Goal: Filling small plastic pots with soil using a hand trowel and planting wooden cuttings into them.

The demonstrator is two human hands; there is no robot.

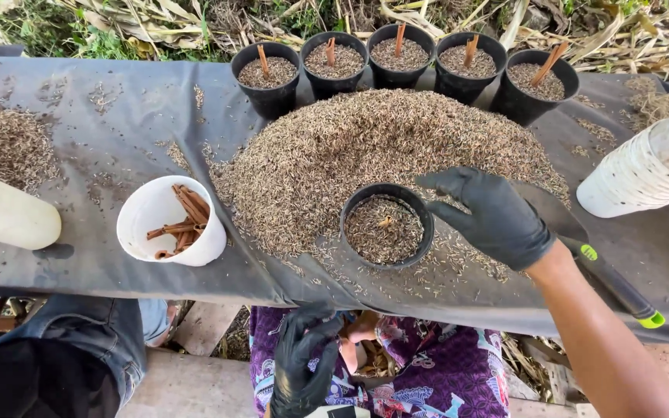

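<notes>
Outdoors, dry stalks and leaves lie behind a table draped in dark sheet (102, 263). On the sheet sits a big heap of husks (365, 147), brown and loose. The right hand (493, 217), in a black glove, rests on the near right slope of the heap with fingers spread and slightly curled, gripping nothing. Just left of its fingertips, touching the heap's near edge, stands a black pot (385, 226) filled with husks almost to the rim; a small pale bit shows in the middle of the fill. The fingertips reach to the pot's right rim. Under the right wrist lies a dark tool with green ends (621, 290), partly hidden by the arm.

The left hand (303, 364), also gloved in black, hangs below the table edge, well apart from the pot, fingers bent inward over a patterned purple cloth (443, 371); whether it holds anything cannot be told.

Far beyond the right fingers, five filled pots (396, 66) stand in a row, each with a brown stick upright in it. Left of the pot, a white cup (168, 224) holds more brown sticks. To the right of the hand lies a stack of white cups (644, 174).
</notes>
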